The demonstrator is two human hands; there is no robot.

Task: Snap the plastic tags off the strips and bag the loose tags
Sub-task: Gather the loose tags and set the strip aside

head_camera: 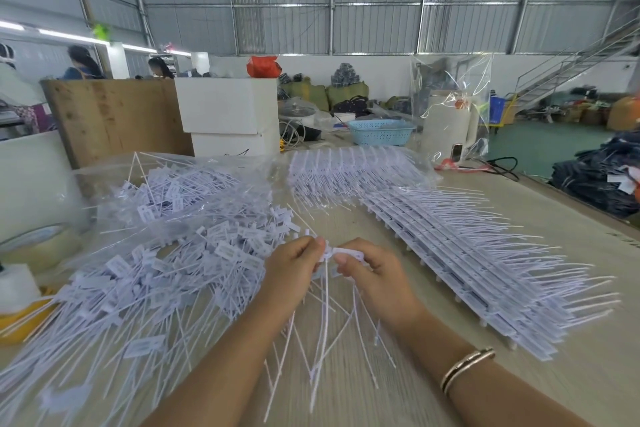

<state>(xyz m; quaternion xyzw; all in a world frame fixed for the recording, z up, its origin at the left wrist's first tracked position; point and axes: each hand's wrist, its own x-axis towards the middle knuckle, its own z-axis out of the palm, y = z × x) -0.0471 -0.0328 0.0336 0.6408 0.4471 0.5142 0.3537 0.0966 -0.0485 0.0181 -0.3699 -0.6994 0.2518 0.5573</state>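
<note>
Head view. Left hand (294, 262) and right hand (372, 270): both pinched shut on one white tag strip (341, 255), held between them above the table (571, 374), its thin tails hanging toward the camera. Loose tags (166, 270): large heap to the left, partly lying on a clear plastic bag (104, 184). Unbroken strips (485, 263): stacked rows to the right. Bracelet (467, 367): on the right wrist. Blue basket (381, 132): far side of the table.

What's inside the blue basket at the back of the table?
Can't tell. Only the blue basket's perforated outer wall and rim show from this low angle; nothing rises above the rim, and the wall covers the interior. It may be empty or hold something low.
</note>
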